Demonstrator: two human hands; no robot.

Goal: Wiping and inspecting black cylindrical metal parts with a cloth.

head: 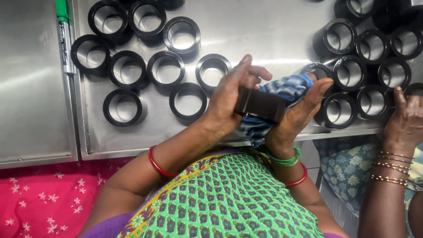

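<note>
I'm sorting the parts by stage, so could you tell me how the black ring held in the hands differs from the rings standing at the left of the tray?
The held ring lies tilted between the left hand and right hand, against a blue striped cloth; the left rings stand untouched on the steel tray, openings upward. Both are black and cylindrical.

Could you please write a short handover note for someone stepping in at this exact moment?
Left hand: grips one black ring above the tray's near edge.
Right hand: presses a blue striped cloth against that ring.
Left group of rings: standing apart in loose rows on the steel tray.
Right group of rings: packed close together; another person's hand rests beside them.
A green marker lies at the tray's left rim.
Which rings have been wiped cannot be told.
</note>
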